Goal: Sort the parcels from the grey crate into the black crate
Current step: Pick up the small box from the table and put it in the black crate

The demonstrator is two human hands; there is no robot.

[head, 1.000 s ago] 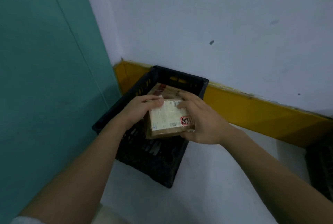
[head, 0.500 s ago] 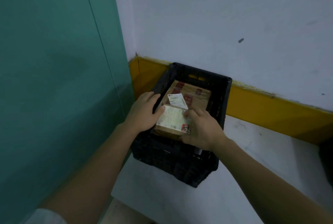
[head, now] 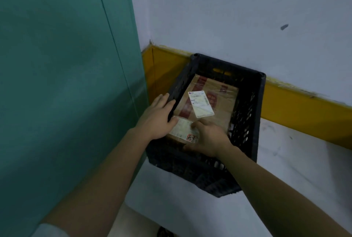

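Observation:
The black crate (head: 261, 103) stands on a white ledge in the corner. A large brown parcel (head: 222, 107) with a white label lies flat inside it. A small brown parcel (head: 182, 129) with a white label and a red stamp sits low at the crate's near end, partly over the large one. My right hand (head: 209, 137) grips its right and near side with curled fingers. My left hand (head: 155, 118) lies with straight fingers over the crate's left rim, its thumb against the small parcel's left edge. The grey crate is out of view.
A teal panel (head: 66, 84) rises close on the left. A white wall with a yellow band (head: 304, 109) runs behind the crate. The white ledge (head: 295, 160) stretches to the right of the crate.
Both hands have lowered the small parcel from above the crate's near rim down into it. My left fingers have slid off the parcel onto the crate's left rim.

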